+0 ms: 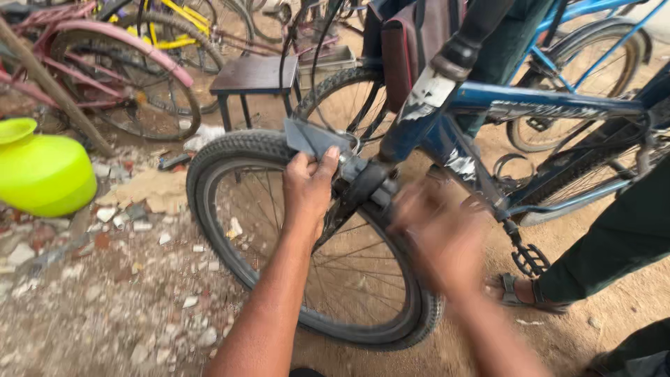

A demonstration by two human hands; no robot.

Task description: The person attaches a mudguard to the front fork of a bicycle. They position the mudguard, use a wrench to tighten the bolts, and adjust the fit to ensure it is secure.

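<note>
A blue bicycle (530, 108) stands before me with its front wheel (230, 150) turned toward me. My left hand (307, 188) grips the top of the tyre and a grey metal bracket (310, 138) at the fork crown. My right hand (436, 230) is blurred with motion just right of the fork (363, 183), near the frame's down tube; whether it holds anything cannot be told.
A bright green plastic pot (38, 171) sits at the left on rubble. A pink bicycle (112, 73) and a dark stool (255, 77) stand behind. Another person's sandalled foot (523, 293) and dark green trouser leg (621, 244) are at the right by the pedal (530, 260).
</note>
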